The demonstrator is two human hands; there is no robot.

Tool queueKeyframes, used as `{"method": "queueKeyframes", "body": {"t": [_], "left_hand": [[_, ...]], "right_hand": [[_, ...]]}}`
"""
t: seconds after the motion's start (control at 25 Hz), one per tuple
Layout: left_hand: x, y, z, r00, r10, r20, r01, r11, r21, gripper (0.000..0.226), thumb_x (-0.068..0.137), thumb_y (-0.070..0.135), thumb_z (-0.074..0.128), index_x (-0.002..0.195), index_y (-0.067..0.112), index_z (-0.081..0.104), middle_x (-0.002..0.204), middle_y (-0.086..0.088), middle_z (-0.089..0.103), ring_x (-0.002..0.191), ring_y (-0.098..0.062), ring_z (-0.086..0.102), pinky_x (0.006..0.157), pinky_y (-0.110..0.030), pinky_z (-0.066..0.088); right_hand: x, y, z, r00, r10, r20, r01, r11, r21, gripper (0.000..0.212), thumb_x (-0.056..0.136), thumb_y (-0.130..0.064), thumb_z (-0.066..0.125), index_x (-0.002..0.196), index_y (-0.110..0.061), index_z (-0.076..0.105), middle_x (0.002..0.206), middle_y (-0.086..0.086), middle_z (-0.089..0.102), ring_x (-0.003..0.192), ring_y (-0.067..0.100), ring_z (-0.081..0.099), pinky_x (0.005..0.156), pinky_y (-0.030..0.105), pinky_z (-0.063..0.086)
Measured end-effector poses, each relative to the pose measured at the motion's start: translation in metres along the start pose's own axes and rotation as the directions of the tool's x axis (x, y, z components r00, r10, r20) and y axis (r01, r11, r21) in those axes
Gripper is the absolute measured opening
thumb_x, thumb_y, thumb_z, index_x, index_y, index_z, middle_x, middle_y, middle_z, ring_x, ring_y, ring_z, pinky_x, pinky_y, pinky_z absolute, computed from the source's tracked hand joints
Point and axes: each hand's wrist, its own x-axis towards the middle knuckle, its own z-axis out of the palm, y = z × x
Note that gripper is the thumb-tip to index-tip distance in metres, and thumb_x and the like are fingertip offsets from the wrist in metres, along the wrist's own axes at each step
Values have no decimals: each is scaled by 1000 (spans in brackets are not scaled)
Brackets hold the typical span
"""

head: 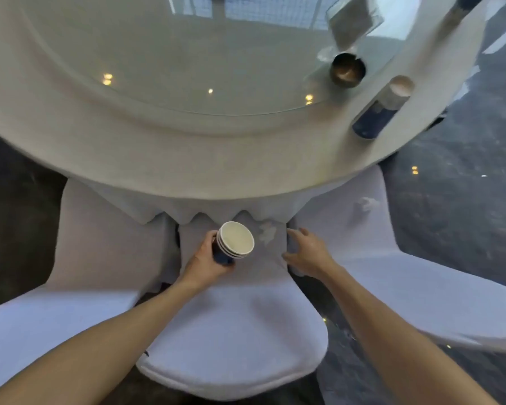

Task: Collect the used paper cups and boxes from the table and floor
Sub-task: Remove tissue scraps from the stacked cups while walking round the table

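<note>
A stack of nested paper cups [233, 242] sits in the left hand [206, 258], above the seat of the middle chair [237, 340] and just in front of the hanging edge of the tablecloth [158, 159]. Three white rims show one inside the other; how many cups lie deeper in the stack cannot be told. The open mouth faces up toward the camera and tilts a little to the right, so the long axis runs from the dark blue base at lower left to the rims at upper right. Most of the blue wall is hidden behind the rims and the fingers, which curl round it, thumb on the near side.

The right hand [307, 254] holds nothing. Its fingers are spread and slightly bent over the right edge of the chair's seat; whether they touch the cover cannot be made out. Just beyond it, on the chair's white cover, lies a small crumpled white scrap [267, 232], blurred. A similar scrap [367, 203] lies on the chair to the right [421, 273].

On the round table, another blue paper cup [381, 111] stands near the right rim, leaning in the wide-angle view with its pale mouth toward upper right. Beside it, on the glass turntable [158, 68], stands a dark round vessel [347, 70]; its contents are unclear. Behind that is a clear upright stand [354, 20], cut off at the top. A third chair [41, 317] at left is cut off by the frame.
</note>
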Motion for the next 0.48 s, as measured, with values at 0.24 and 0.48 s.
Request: {"method": "queueKeyframes", "body": {"t": [0.24, 0.48], "left_hand": [[59, -36, 35, 997, -53, -62, 54, 998, 19, 85, 63, 39, 89, 136, 31, 46, 135, 0, 59, 124, -20, 59, 97, -40, 52], [86, -74, 69, 994, -53, -92, 50, 998, -33, 85, 56, 44, 84, 132, 32, 47, 126, 1, 63, 118, -20, 64, 93, -47, 56]], "right_hand": [[149, 14, 74, 964, -142, 226, 182, 970, -164, 74, 94, -25, 63, 160, -26, 30, 168, 8, 21, 141, 41, 42, 106, 46, 47], [205, 34, 150, 990, -22, 143, 71, 933, -352, 62, 101, -7, 49, 157, -19, 28, 165, 21, 17, 118, 40, 62, 86, 42, 53]]}}
